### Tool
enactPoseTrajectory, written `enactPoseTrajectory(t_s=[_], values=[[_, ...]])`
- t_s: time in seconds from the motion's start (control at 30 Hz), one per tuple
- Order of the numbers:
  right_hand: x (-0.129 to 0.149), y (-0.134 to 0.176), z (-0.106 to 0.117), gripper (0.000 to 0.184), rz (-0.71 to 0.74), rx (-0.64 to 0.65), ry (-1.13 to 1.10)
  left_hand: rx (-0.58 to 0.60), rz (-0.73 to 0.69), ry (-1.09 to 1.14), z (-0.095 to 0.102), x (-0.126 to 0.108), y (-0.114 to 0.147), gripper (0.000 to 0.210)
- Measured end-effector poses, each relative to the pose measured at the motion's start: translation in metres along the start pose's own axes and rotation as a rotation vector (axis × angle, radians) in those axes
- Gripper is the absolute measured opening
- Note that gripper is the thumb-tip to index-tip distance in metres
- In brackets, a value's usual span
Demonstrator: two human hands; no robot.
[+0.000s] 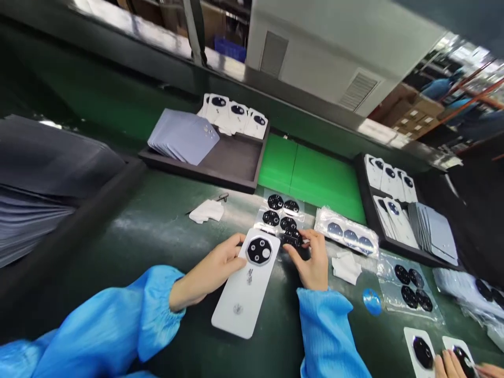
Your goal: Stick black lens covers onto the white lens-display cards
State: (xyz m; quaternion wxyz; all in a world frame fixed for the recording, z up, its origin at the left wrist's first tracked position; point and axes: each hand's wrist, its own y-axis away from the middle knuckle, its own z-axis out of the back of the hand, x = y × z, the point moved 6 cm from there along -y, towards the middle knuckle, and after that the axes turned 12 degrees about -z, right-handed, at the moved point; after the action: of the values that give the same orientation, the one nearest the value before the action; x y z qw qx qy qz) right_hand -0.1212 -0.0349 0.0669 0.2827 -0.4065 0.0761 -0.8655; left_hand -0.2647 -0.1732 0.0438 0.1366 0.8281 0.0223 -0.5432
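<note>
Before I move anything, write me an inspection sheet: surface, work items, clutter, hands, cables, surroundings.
Surface: dark green bench; brighter green mat between two trays.
Work items: white panel, tilted in view; black part by its upper right edge; black discs on clear film just beyond.
Clutter: two white wipes, blue disc, wrapped pack.
Hands: left hand holds the panel's left edge; right hand pinches the black part.
Cables: nothing seen.
Surroundings: another person's hands at lower right; vented cabinet and cartons behind.

a head camera looks forward and down, near the workbench point(157, 231).
</note>
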Motion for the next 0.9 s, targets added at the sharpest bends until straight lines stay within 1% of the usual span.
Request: enactPoseTrajectory(t_s=[0.2,0.4,0.63,0.73,0.8,0.9], values=[[0.002,-0.001,0.0,0.032,0.028,0.032,-0.024,0.007,0.019,-0.03,0.005,0.0,0.001,0.033],[-0.001,-0.002,-0.001,0.032,-0.019,0.063,-0.018,0.104,-0.008,-0.107,0.006,0.004,0.002,0.029],[-0.005,0.0,-0.002,0.032,-0.061,0.075,-0.028,0.144,-0.037,-0.297,0.01,0.004,0.008,0.05],[-0.006,-0.001,-0.002,0.031,-0.068,0.072,-0.034,0.146,-0.069,-0.343,0.01,0.003,0.012,0.054],[-0.006,-0.001,-0.001,0.03,-0.061,0.067,-0.045,0.138,-0.077,-0.323,0.01,0.003,0.014,0.054],[-0.005,-0.001,0.0,0.029,-0.04,0.052,-0.065,0.105,-0.038,-0.196,0.011,0.006,0.015,0.061]])
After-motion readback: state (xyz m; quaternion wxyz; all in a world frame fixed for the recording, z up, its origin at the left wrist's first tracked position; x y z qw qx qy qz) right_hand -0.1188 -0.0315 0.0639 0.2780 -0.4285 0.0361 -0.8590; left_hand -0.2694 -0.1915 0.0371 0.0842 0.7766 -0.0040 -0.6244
